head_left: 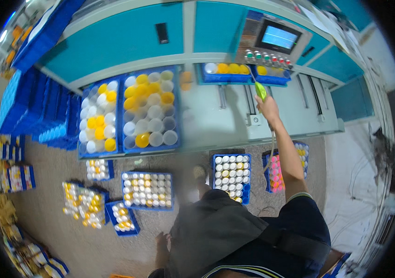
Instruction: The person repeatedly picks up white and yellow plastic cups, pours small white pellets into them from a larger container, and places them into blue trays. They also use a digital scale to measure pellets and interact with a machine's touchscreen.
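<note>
My right hand (268, 111) is closed around a yellow-green air blow gun (260, 91). Its thin nozzle points up toward two blue trays at the machine's opening. One, the left tray (227, 78), holds white and yellow round cups; the right tray (278, 82) has a yellow cup and others hard to make out. A pale hose (272, 143) hangs from the gun along my forearm. Low beside my body is my left hand (162, 242), apart from any crate; its fingers are too small and blurred to read.
Two large blue crates of white and yellow cups, including the nearer one (125, 116), stand on the left of the machine bed (220, 134). Stacked blue crates (35, 104) rise farther left. Filled crates (148, 207) sit on the floor. A control panel (276, 37) overhangs the trays.
</note>
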The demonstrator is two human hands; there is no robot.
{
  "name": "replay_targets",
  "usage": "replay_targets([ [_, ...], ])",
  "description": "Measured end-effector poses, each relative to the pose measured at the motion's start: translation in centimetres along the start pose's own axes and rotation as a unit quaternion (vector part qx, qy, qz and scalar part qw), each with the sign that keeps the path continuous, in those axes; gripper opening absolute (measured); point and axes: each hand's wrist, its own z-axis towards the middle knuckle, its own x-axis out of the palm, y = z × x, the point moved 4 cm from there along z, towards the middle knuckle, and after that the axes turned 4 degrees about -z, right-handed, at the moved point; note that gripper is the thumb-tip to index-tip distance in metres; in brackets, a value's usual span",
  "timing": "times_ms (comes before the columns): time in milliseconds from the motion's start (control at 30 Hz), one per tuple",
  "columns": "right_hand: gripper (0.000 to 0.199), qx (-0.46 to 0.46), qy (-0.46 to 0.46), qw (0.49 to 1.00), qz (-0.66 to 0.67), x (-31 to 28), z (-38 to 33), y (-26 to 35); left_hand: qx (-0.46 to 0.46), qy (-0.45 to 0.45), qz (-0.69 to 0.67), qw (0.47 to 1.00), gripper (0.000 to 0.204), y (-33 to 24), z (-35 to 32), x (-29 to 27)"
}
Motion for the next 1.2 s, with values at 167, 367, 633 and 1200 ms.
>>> replay_targets([
  [167,0.047,-0.162,0.327,0.931,-0.022,7.7,-13.0,10.3,0.181,0.074,-0.015,0.981,0.024,2.5,0.6,0.8],
  [367,0.052,-0.179,0.12,0.974,-0.072,10.3,-18.2,18.5,0.368,0.081,0.141,0.916,0.034,-7.3,-1.1,5.4],
  [633,0.053,-0.064,0.15,0.967,-0.197,10.1,-38.2,-0.3,0.224,0.126,-0.076,0.964,0.045,0.3,5.0,-3.6],
  [1200,0.05,0.454,-0.307,0.8,0.245,-6.7,-97.9,-29.9,0.261,0.233,0.518,0.781,0.045,-5.7,0.8,8.6],
])
